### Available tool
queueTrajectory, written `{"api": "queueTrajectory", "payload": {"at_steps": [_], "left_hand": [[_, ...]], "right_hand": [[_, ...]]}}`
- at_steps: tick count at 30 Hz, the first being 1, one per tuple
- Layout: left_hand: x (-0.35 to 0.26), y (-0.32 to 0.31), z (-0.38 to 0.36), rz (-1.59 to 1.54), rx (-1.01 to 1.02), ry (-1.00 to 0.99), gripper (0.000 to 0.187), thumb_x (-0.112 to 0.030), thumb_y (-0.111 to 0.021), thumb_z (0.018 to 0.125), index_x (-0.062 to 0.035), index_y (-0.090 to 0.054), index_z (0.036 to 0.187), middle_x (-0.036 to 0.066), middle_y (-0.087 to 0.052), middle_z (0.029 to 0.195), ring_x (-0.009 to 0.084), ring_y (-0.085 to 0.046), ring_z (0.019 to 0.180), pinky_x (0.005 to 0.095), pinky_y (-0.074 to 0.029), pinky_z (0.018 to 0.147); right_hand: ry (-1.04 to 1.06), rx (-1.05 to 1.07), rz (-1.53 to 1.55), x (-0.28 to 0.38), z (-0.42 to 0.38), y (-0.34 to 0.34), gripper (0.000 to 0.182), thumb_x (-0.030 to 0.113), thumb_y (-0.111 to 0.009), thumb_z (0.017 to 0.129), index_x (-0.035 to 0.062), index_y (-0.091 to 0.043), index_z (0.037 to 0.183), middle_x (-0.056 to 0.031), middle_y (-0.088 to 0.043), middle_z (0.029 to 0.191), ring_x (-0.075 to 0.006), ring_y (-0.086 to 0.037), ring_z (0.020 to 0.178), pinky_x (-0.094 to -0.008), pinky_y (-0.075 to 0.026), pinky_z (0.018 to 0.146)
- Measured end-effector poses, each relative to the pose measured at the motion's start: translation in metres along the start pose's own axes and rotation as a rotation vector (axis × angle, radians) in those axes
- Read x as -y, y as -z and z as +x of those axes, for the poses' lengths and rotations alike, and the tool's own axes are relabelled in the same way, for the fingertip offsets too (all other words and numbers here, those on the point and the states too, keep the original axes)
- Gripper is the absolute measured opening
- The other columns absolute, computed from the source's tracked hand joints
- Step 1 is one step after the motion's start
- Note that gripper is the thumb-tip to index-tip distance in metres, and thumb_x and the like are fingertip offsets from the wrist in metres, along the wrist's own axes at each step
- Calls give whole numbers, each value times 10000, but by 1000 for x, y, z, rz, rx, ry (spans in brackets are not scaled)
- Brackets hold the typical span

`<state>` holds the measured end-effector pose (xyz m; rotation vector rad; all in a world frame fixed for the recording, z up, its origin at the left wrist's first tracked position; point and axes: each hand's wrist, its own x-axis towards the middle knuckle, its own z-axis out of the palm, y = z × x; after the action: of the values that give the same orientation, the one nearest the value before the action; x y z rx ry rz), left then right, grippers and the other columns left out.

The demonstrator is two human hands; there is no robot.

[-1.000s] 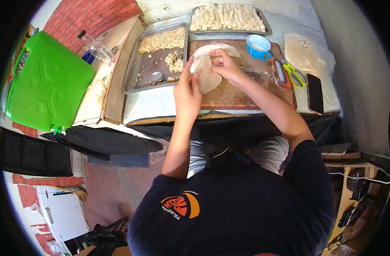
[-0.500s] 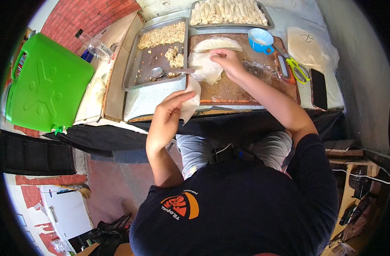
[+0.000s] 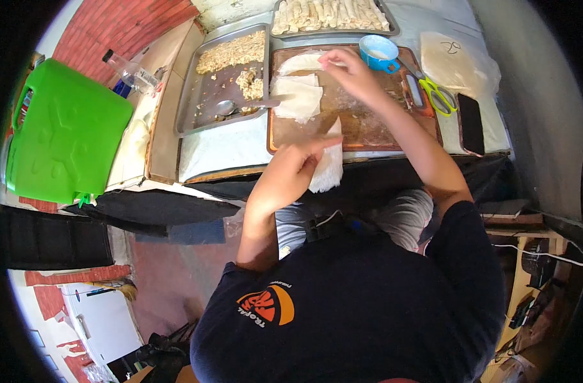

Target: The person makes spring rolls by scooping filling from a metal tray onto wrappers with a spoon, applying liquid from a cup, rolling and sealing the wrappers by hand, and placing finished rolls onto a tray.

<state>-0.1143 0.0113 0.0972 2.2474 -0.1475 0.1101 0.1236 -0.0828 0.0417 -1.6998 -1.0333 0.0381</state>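
Our left hand (image 3: pixel 285 179) is pinching a thin wrapper (image 3: pixel 328 167) that hangs off the near edge of the wooden board (image 3: pixel 368 131). Our right hand (image 3: pixel 346 67) is well apart from it, up at the far side, fingers resting on another folded wrapper (image 3: pixel 295 62) beside the blue cup (image 3: pixel 378 52). A flat wrapper sheet (image 3: pixel 296 97) lies between them, next to the filling tray (image 3: pixel 221 76).

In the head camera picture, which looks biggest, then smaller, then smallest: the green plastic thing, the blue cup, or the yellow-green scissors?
1. Green plastic container, by far the largest.
2. Yellow-green scissors.
3. Blue cup.
The scissors and cup look close in size, so that order is unsure.
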Motion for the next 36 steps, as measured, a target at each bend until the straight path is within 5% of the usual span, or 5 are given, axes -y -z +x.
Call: {"api": "queueTrajectory", "payload": {"at_steps": [5, 8, 13, 17, 36], "left_hand": [[7, -23, 35, -353, -302, -171, 407, 56, -544, 915, -20, -562, 1314, 129, -599, 1292, 179, -554, 1176, 282, -421, 984], [17, -50, 67, -491, -452, -145, 450, 63, -603, 878, -49, -574, 1313, 96, -603, 1282, 160, -566, 1140, 264, -483, 889], [45, -76, 92, -135, -487, 121, 389, -64, -703, 791, -71, -671, 1179, 115, -675, 922, 228, -604, 855, 327, -486, 715], [65, -85, 96, 269, -619, -30, 369, -127, -734, 744, -72, -700, 1108, 116, -676, 823, 325, -588, 855, 405, -455, 798], [72, -83, 99, 200, -515, -149, 473, -146, -725, 771, 8, -610, 1203, 175, -585, 1274, 335, -582, 1000, 420, -450, 892]], "right_hand": [[-629, 565, 1266, -10, -50, 53, 450, 397, -487, 998, 80, -483, 1318, -142, -572, 1282, -224, -610, 1098, -371, -505, 910], [-560, 389, 1288, 3, -71, 56, 487, 353, -513, 992, 80, -403, 1380, -146, -556, 1294, -220, -605, 1114, -372, -515, 901], [-434, -111, 403, -1, -73, 59, 579, 73, -745, 805, 84, -462, 1311, -93, -605, 1157, -176, -618, 954, -326, -513, 816], [-253, 54, 65, -35, -72, 56, 518, 63, -749, 788, 94, -527, 1254, -66, -580, 1094, -120, -570, 918, -274, -490, 802], [153, -36, -461, -53, 37, 13, 247, 154, -686, 791, 28, -658, 1002, -193, -616, 1037, -371, -579, 1031, -448, -465, 887]]}}
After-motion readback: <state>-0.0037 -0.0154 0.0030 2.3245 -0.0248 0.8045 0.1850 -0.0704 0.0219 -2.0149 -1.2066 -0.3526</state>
